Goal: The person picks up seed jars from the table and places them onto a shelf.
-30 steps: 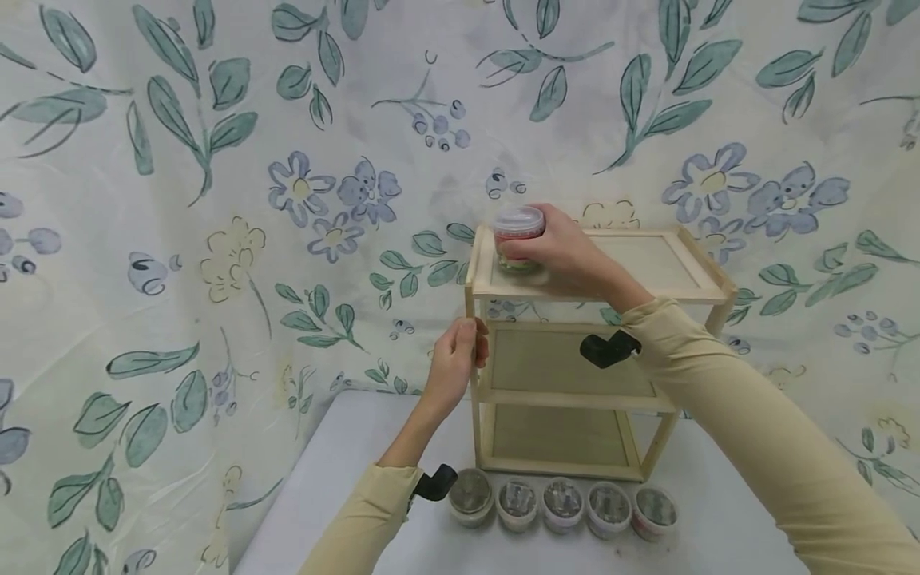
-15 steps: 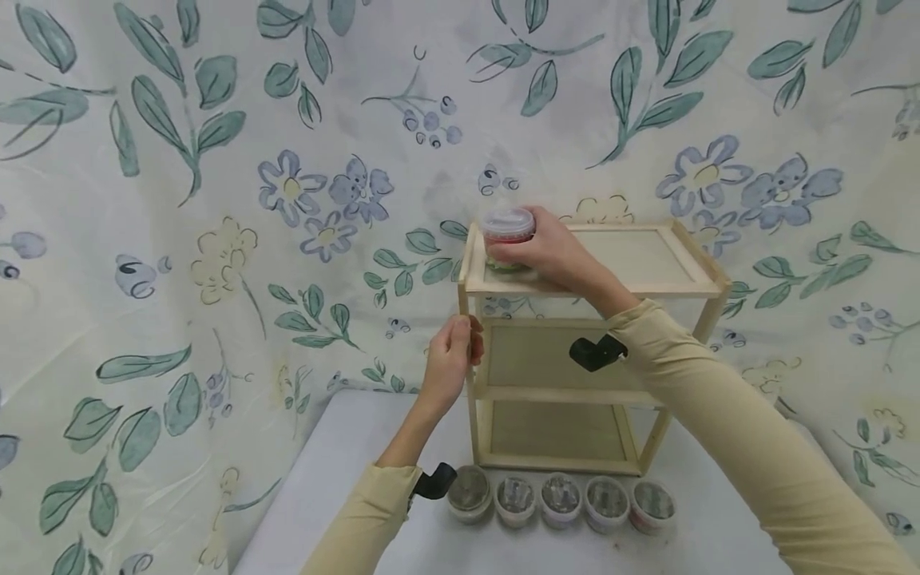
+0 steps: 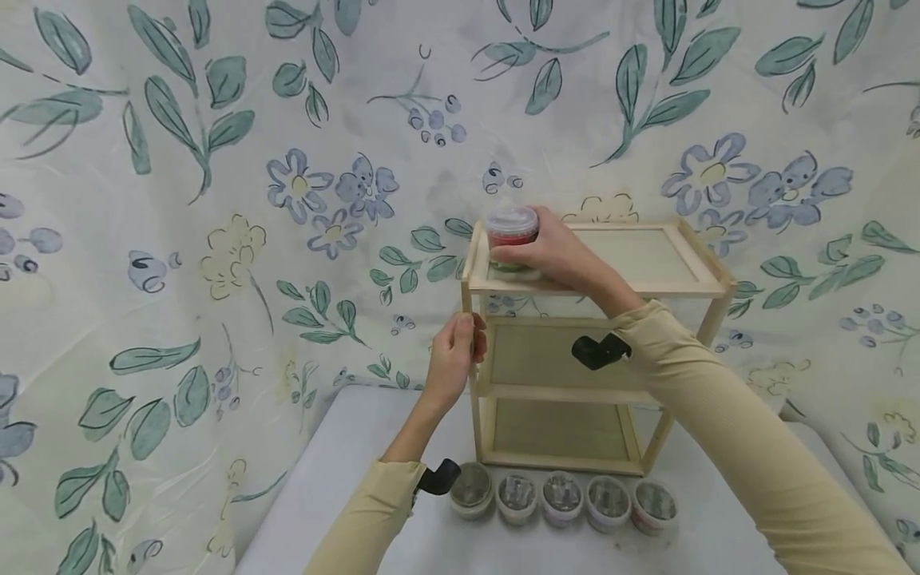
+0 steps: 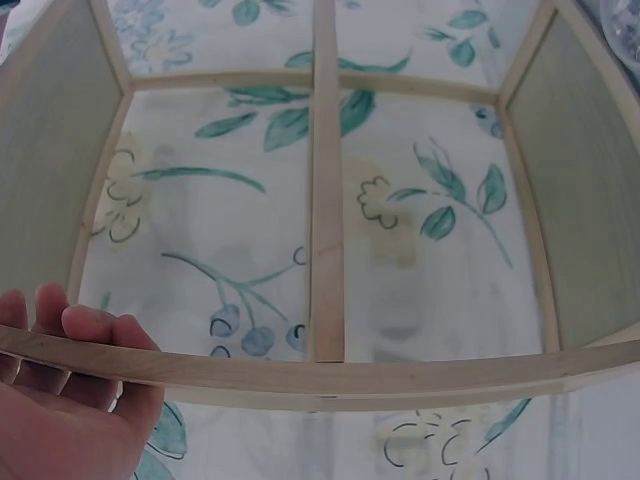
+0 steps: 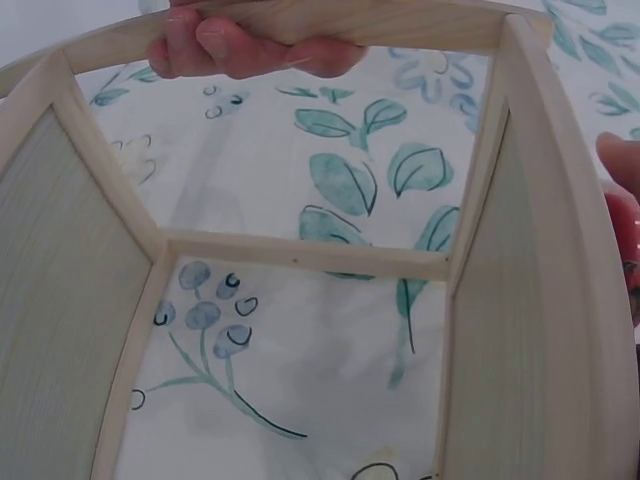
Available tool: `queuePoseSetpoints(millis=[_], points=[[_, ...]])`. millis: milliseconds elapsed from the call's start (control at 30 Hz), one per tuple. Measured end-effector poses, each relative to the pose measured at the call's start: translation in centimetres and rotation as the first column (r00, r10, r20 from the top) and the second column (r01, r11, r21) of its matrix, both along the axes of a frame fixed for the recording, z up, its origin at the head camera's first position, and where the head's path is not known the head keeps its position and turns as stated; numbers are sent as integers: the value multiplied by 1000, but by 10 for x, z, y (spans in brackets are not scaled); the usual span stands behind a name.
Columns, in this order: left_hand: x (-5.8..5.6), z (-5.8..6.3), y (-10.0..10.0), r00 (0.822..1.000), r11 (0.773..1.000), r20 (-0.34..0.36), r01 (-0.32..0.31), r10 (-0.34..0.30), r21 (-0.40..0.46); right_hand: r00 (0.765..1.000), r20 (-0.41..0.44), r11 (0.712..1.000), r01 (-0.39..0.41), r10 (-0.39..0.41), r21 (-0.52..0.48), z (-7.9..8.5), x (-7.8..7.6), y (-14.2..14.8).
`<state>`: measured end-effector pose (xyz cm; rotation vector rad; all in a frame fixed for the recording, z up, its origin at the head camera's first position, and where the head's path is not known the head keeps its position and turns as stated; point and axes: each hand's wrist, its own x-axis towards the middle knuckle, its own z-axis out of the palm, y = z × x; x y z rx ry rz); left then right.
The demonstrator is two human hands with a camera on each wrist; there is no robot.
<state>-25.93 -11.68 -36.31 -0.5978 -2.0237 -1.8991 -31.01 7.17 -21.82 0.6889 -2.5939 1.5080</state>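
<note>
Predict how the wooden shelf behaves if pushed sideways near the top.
The wooden shelf is probably fairly stiff: framed panels tie its posts together at three levels. It's likely light for its size, given the thin, open-sided frame. A high push might slide or tip it on the table, though the left hand gripping a post may resist that.
</note>
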Motion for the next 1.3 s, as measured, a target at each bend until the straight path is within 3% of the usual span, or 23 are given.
queuePoseSetpoints(millis=[167, 400, 567, 700, 967, 1300], points=[[3, 5, 4, 999, 1000, 34, 21, -21, -9, 1000, 26, 1000, 6, -6, -2, -1, 0, 8], [20, 26, 11, 999, 998, 33, 44, -43, -37, 1000, 28, 1000, 1, -1, 4, 1, 3, 17], [23, 29, 13, 998, 998, 29, 49, -48, -33, 999, 42, 1000, 0, -1, 14, 2, 5, 20], [22, 28, 12, 999, 999, 34, 41, -40, -33, 999, 54, 1000, -6, 5, 21, 3, 5, 24], [2, 6, 7, 999, 999, 38, 27, -26, -32, 997, 74, 998, -26, 22, 50, 1, 9, 39], [0, 1, -3, 1000, 999, 20, -7, 8, -40, 994, 95, 996, -56, 50, 69, 2, 19, 65]])
